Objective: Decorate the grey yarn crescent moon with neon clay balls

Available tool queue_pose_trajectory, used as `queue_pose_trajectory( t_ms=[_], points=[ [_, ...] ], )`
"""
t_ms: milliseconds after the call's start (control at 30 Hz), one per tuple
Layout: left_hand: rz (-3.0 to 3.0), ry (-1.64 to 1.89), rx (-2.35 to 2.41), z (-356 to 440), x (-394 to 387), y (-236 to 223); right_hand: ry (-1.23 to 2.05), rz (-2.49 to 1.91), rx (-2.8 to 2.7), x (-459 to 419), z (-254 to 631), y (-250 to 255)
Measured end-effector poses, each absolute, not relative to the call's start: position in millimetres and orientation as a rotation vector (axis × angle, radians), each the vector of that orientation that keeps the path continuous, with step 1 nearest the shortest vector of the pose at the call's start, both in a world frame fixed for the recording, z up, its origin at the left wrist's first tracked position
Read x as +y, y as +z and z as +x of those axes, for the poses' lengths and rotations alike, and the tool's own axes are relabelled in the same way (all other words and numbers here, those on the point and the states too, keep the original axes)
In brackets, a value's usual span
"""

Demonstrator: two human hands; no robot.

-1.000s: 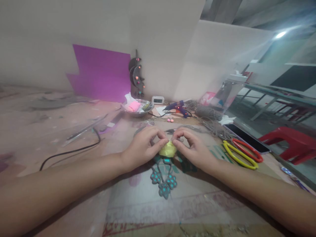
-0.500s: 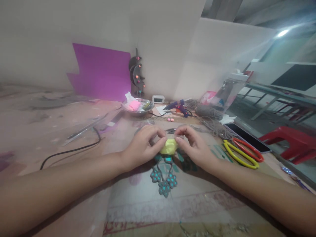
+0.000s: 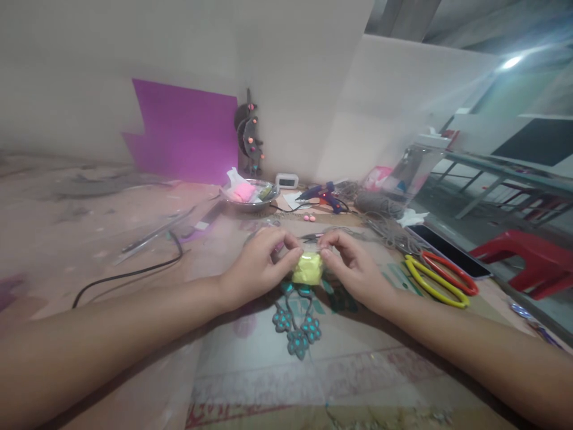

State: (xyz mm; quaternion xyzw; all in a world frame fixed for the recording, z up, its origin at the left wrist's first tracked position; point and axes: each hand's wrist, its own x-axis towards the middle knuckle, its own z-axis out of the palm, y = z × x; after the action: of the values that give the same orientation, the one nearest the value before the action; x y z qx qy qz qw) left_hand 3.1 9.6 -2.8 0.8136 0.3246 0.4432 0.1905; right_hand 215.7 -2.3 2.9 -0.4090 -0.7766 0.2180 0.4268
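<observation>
A small clear packet with a soft yellow lump [image 3: 307, 269] inside hangs between my two hands, above the table. My left hand [image 3: 274, 258] pinches its left upper edge between thumb and fingertips. At the right upper edge, my right hand [image 3: 345, 260] pinches it the same way. Just below the packet lies a grey cord piece with flower shapes [image 3: 298, 340] dotted in turquoise; its upper end is partly hidden behind the packet. Behind the hands lies a dark metal tool [image 3: 313, 237], partly covered.
A metal bowl [image 3: 250, 203] with a pink lump, a small white clock [image 3: 287, 180] and a glue gun [image 3: 324, 195] stand at the back. Yellow-and-red-handled pliers or scissors [image 3: 441, 280], a phone [image 3: 450, 251] and grey yarn [image 3: 380, 206] lie right. A black cable [image 3: 129, 275] lies left.
The yellow packet now hangs flatter and slightly lower, with more of its clear top edge showing between my fingers. Both hands have barely moved.
</observation>
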Motion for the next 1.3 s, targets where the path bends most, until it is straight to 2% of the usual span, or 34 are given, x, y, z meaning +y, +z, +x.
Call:
queue_pose_trajectory(
  t_ms=[633, 933, 1300],
  points=[
    [2.305, 1.249, 0.895, 5.0, 9.6, -4.3, 0.547, -1.029, -1.947, -0.2, 213.3, -0.3],
    [2.345, 1.214, 0.868, 7.6, 11.1, -5.6, 0.406, -0.939, -2.084, -4.7, 209.2, 5.6],
    [2.212, 1.281, 0.91, 6.3, 9.2, -4.0, 0.603, -0.993, -1.899, -3.1, 214.5, 2.6]
  ],
)
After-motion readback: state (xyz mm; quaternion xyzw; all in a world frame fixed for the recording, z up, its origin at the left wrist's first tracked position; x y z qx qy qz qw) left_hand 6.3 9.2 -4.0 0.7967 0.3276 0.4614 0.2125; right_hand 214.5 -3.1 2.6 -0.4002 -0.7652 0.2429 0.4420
